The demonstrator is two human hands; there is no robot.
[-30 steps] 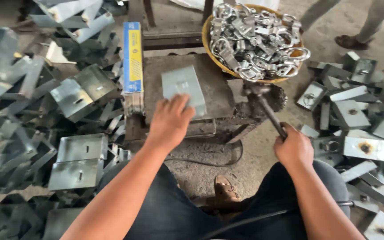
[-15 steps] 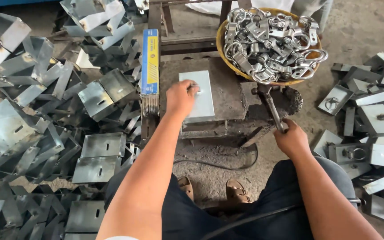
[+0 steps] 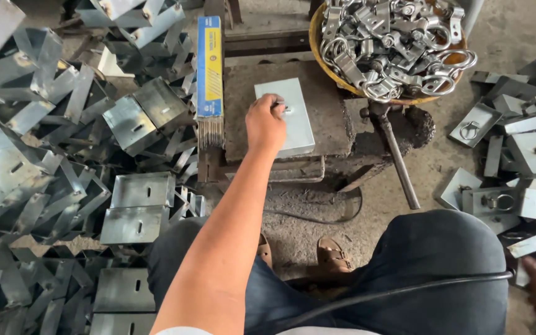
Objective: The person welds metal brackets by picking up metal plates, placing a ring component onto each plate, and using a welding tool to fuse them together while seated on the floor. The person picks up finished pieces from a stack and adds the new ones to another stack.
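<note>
Directly under the left hand [image 3: 265, 124]: grey metal plate [image 3: 293, 124], touching.

Under the left hand [image 3: 265, 126], centre frame, a flat plate [image 3: 288, 115] of pale grey sheet metal, smooth, with a soft satin sheen. It lies on a work block [image 3: 330, 118] that looks dull, rough and grimy, dark with rust and dust. Upper right, a yellow basin [image 3: 317, 43] heaped with bright, shiny metal rings and clamps [image 3: 392, 37]. Left side, a pile of bent sheet-metal brackets [image 3: 63, 155], grey, smooth, semi-glossy. Beside the block, a glossy blue and yellow cardboard box [image 3: 209, 68] with bare metal rods showing at its end. Bottom, dark matt denim trousers [image 3: 442, 260]; concrete floor [image 3: 516, 31] rough and dusty.
</note>
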